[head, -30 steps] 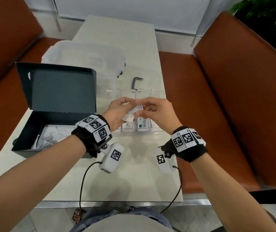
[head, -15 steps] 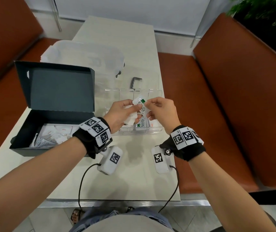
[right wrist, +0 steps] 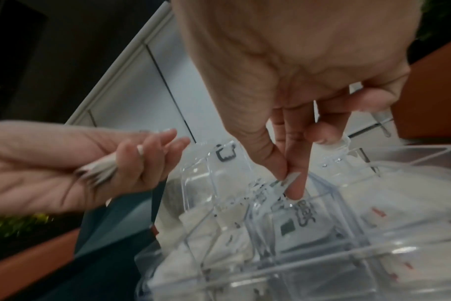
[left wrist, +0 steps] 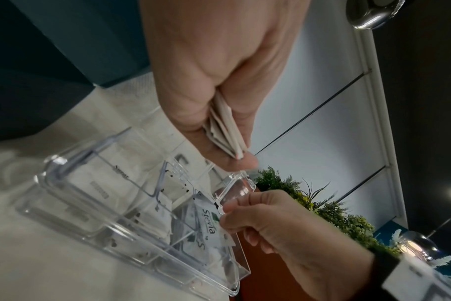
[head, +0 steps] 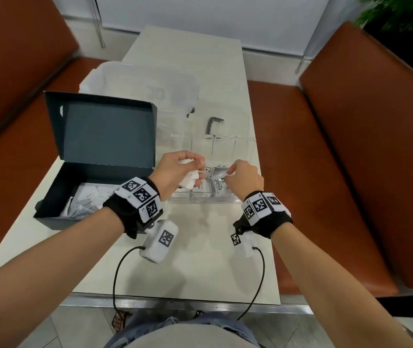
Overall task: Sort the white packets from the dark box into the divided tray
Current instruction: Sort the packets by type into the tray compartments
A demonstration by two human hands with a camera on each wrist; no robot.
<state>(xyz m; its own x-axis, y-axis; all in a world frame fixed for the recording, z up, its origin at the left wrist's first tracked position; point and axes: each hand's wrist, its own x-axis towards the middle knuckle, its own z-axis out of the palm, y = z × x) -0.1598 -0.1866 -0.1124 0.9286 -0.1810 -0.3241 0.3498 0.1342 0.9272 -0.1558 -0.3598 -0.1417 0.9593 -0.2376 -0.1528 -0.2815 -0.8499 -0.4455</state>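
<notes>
The right hand (head: 244, 178) pinches a Stevia packet (left wrist: 212, 223) into a compartment of the clear divided tray (head: 233, 144) on the counter (head: 200, 259); the left hand (head: 175, 172) clutches a fanned stack of packets (right wrist: 101, 173) beside it. That loose stack could slip and scatter into the wrong cells. More packets wait in the dark box (head: 57, 194).

Stevia packet (head: 219, 185) in clear tray (head: 235, 141)

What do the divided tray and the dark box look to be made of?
Divided tray: clear, glossy hard plastic, probably acrylic; the packets and table show through its walls, and its edges catch highlights. Dark box: matte dark paperboard, seemingly; thin folded walls and a hinged lid creased at the fold.
</notes>
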